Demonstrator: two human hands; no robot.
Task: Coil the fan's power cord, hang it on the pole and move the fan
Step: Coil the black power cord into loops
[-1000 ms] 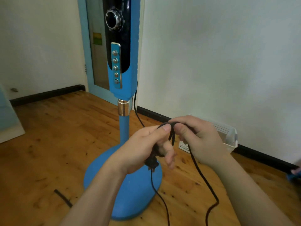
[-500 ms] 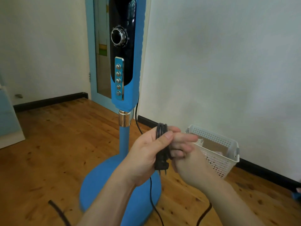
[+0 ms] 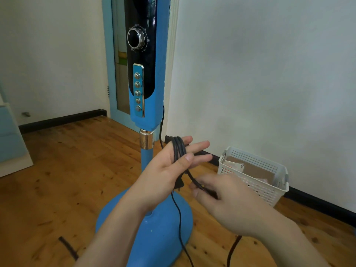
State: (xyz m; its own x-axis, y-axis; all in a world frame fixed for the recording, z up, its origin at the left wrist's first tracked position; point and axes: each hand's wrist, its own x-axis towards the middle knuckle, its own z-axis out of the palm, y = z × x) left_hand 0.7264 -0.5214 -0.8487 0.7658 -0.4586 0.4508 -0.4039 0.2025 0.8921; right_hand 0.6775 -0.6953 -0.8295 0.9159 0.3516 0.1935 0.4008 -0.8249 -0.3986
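Head cam view: cord (image 3: 179,149) is looped over my left hand (image 3: 167,170), fingers straight out with the thumb pinning the loops. My right hand (image 3: 221,197) sits just below, pinching the loose strand that runs up-left to the coil. Fan pole (image 3: 146,160) is right behind.

- The fan (image 3: 146,83) stands on the floor (image 3: 57,180), its pole (image 3: 146,157) rising from the base (image 3: 154,237).
- The left hand (image 3: 165,170) is before the pole, cord (image 3: 178,149) looped over its fingers.
- The right hand (image 3: 227,201) is right of it and nearer, on the cord.
- The basket (image 3: 256,170) sits far right by the wall (image 3: 260,74).
- The door (image 3: 117,64) is behind the fan.
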